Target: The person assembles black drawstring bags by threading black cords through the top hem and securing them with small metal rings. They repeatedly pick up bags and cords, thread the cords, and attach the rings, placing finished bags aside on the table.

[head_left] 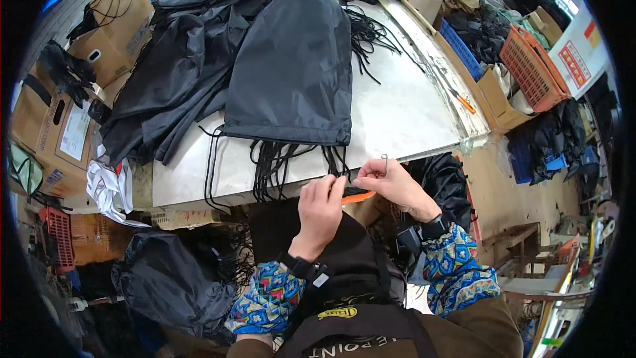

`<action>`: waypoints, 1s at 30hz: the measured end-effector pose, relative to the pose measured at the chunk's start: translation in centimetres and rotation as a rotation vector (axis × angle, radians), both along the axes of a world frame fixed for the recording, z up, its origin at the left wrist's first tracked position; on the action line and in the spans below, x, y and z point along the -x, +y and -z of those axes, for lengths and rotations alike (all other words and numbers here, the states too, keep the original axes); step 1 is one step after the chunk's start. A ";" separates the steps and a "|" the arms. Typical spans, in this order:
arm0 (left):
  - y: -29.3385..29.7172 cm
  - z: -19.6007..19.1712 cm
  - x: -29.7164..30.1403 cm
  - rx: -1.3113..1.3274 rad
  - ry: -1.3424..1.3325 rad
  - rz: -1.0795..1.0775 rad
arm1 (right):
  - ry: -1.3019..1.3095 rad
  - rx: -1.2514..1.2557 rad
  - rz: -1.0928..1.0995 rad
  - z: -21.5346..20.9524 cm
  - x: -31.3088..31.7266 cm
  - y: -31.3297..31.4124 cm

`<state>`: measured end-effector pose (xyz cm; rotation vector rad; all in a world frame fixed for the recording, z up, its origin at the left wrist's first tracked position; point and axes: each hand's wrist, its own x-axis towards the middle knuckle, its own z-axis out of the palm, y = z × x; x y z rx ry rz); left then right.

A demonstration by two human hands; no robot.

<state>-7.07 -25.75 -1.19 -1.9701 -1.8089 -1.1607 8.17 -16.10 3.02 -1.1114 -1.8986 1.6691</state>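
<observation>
A black drawstring bag [291,66] lies flat on the white table, its hemmed edge toward me. Several black cords [268,166] hang from that hem over the table's near edge. My left hand [320,212] is closed at the cord ends below the bag's right corner, fingertips pinched on a cord. Beside it, my right hand [393,185] pinches thumb to forefinger; what sits between them is too small to make out. A thin metal loop [384,157] sticks up from the right hand's fingers. An orange handle-like piece [358,197] shows under both hands, partly hidden by the left.
More black bags [192,59] are heaped on the left of the white table [391,99]. An orange-handled tool [466,103] rests at its right edge. Cardboard boxes [56,126] stand at left, an orange crate [533,63] at right. Black fabric [172,278] hangs low at left.
</observation>
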 end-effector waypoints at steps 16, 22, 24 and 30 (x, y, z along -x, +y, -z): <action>-1.5 -7.0 0.6 0.141 -0.436 0.677 | 0.778 0.309 0.422 1.0 -4.5 -3.6; -14.0 -12.2 8.0 -0.168 -1.571 1.384 | 0.557 0.189 0.282 -1.3 -4.2 -5.0; -14.2 -16.1 7.3 -0.149 -1.718 1.202 | 0.404 0.146 0.168 -2.4 -2.6 -6.2; -7.5 -8.3 2.5 0.501 -2.033 0.240 | 0.219 0.009 0.093 -3.6 0.1 -9.0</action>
